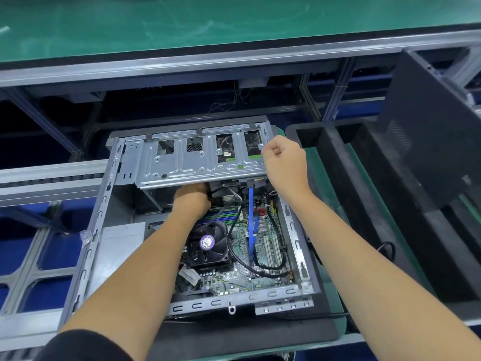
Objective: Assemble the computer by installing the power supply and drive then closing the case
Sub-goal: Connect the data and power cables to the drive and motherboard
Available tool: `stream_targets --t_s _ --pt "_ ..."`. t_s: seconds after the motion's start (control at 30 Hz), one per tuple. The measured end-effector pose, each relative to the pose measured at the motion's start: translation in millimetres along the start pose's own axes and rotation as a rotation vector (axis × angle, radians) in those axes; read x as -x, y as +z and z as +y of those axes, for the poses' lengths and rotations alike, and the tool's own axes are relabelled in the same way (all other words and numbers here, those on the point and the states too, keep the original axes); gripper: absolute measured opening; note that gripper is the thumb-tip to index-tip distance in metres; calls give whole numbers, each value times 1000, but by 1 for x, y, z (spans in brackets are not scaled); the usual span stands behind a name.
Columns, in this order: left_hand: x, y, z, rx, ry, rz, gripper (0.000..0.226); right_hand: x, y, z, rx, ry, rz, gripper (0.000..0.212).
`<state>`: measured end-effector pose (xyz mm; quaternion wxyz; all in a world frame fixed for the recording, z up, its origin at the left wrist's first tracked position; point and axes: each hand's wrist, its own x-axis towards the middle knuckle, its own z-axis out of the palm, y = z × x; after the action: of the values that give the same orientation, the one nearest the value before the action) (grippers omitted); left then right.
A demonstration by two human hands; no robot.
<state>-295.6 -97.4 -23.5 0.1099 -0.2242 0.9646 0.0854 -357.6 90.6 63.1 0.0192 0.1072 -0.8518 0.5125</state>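
An open computer case [104, 204] lies on its side before me, motherboard [263, 230] and black CPU fan [208, 243] exposed. The grey power supply [122, 238] sits in the case's near left corner. A silver drive cage [182, 162] is tilted up at the far end, a drive visible through its cutouts. My right hand [285, 162] grips the cage's right edge with curled fingers. My left hand [192, 199] reaches under the cage's lower edge; its fingers are hidden there. A blue data cable [251, 217] runs from the cage down over the board.
A black side panel [429, 131] leans upright at the right. Black foam trays [338, 157] lie to the right of the case. A green conveyor belt [208, 24] runs across the far side. Aluminium frame rails [46, 178] sit left.
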Motion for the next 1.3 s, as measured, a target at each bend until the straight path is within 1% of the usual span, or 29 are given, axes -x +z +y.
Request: stream_targets --t_s 0.1,0.2,0.4,0.47,0.57,0.67,0.77,0.83,0.9,0.97,1.17,1.3 --pt "1 -1 2 56 3 -26 22 0 0 -1 6 2 -1 16" --pt "3 0 6 62 28 -4 24 0 0 -1 5 10 1 16" --pt "1 -5 -1 51 -46 -11 20 -1 0 0 1 7 -3 19" --pt "1 -4 0 50 -47 -23 17 0 0 0 7 7 -4 18" --pt "1 -7 2 88 -103 -58 5 0 0 0 4 2 -2 18" --pt "-2 -9 1 119 -124 -113 14 0 0 0 2 2 1 18" --pt "-1 -8 4 131 -77 -102 3 -1 -1 -1 6 5 2 18" --pt "1 -8 4 79 -19 -88 6 -1 -1 -1 11 0 -2 18" --pt "2 -9 3 36 -13 -91 20 -1 0 0 8 -3 -2 18" --pt "2 -8 2 59 -15 -85 25 -1 -1 0 10 -2 -2 17" --pt "3 -6 3 35 30 -67 27 -1 1 1 9 -4 0 18" --pt "7 -3 4 6 20 -49 22 -1 0 1 12 -7 4 17"
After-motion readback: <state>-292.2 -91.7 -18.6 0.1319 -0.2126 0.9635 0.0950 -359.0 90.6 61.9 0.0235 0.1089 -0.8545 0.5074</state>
